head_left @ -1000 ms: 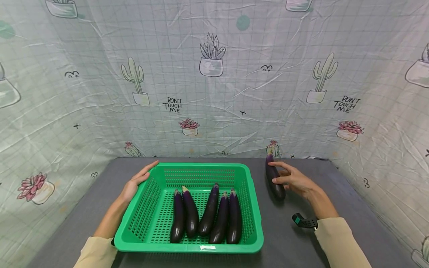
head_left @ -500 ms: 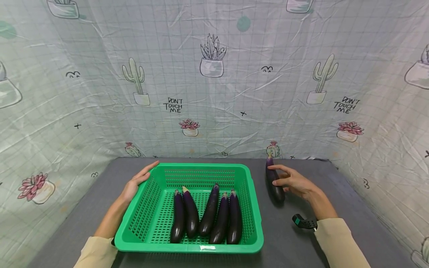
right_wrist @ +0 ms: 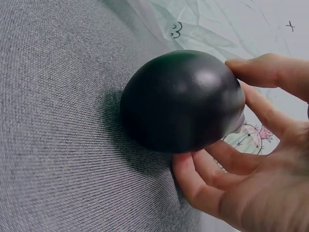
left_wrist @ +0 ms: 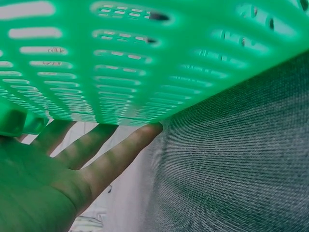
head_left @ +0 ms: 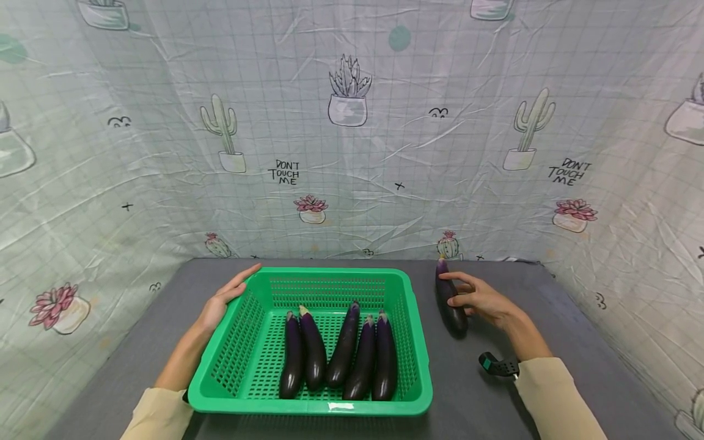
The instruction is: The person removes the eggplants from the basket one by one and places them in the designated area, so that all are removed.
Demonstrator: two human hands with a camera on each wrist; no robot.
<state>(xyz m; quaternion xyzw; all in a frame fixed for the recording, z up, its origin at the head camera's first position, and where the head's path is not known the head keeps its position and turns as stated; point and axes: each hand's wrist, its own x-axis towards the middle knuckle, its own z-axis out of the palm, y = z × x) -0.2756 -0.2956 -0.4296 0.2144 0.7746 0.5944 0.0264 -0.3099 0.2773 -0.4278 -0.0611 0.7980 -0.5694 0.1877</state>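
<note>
A green perforated plastic basket [head_left: 310, 407] holds several dark purple eggplants [head_left: 347, 348] side by side, stems toward the back wall. My left hand [head_left: 216, 307] lies along the basket's left side with its fingers stretched out. The left wrist view shows the straight fingers of that hand [left_wrist: 87, 176] beside the basket's slotted wall [left_wrist: 120, 82]. To the right of the basket, my right hand [head_left: 486, 300] grips another eggplant [head_left: 451, 311] between thumb and fingers. Seen end-on in the right wrist view, this eggplant [right_wrist: 181, 104] is at or very near the cloth; contact is unclear.
Grey cloth [head_left: 467, 391] covers the table. A pale curtain [head_left: 352, 159] printed with cacti encloses the back and both sides. A black strap piece with a green patch [head_left: 497, 365] sticks out at the right wrist.
The eggplant in my right hand has shifted slightly toward me and down, the hand moving a little with it. My left hand and the basket stay in place.
</note>
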